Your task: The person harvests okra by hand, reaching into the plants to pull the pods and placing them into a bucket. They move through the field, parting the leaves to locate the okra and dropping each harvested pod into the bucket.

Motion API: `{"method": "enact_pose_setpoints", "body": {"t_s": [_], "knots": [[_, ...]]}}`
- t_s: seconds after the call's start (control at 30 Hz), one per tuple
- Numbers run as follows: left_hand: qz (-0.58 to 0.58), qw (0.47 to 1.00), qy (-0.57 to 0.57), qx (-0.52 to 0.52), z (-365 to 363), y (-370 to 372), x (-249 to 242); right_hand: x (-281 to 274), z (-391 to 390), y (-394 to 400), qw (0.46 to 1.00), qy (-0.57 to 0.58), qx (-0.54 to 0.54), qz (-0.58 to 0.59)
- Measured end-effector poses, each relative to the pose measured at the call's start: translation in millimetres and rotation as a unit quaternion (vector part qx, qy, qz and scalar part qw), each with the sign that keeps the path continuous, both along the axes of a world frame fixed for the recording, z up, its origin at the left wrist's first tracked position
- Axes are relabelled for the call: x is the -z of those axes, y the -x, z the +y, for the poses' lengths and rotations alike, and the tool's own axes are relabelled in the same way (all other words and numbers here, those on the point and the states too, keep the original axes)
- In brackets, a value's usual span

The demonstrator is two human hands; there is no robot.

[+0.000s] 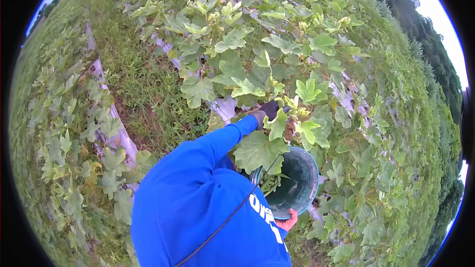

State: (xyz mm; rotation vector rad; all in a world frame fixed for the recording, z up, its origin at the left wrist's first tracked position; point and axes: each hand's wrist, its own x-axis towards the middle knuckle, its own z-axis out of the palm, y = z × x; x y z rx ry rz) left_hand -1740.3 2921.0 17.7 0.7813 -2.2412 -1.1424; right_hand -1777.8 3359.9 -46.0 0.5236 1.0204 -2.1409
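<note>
My left hand (269, 111), in a dark glove, reaches among the stems and leaves of a broad-leaved plant (308, 90). Its fingers look closed, with a small dark tip showing at their end; what they hold is hidden. Pale buds (297, 110) sit just to the right of that hand. My bare right hand (288, 221) grips the near rim of a dark green bucket (306, 188), which is tilted against my front. Long green pods (269, 184) lie inside, resembling okra. A large leaf (260, 151) hangs over the bucket's left edge.
Dense leafy rows (396, 168) stand on both sides. Pale plastic sheeting (121, 136) runs along the ground at left, beside a grassy strip (148, 94). A dark cord (217, 230) crosses my blue sweatshirt (198, 217) toward the bucket. Trees (425, 34) line the right.
</note>
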Motion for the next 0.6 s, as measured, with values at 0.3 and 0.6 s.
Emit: {"method": "enact_pose_setpoints", "body": {"t_s": [0.3,0.6], "knots": [[0.069,0.996,-0.022,-0.044,15.2,-65.7,36.0,-12.2,2.8,-10.4,1.000,0.006,0.015,0.002],[-0.031,0.982,-0.144,-0.118,-13.3,-121.8,79.9,-10.5,3.4,-21.6,0.999,-0.015,0.038,0.011]]}}
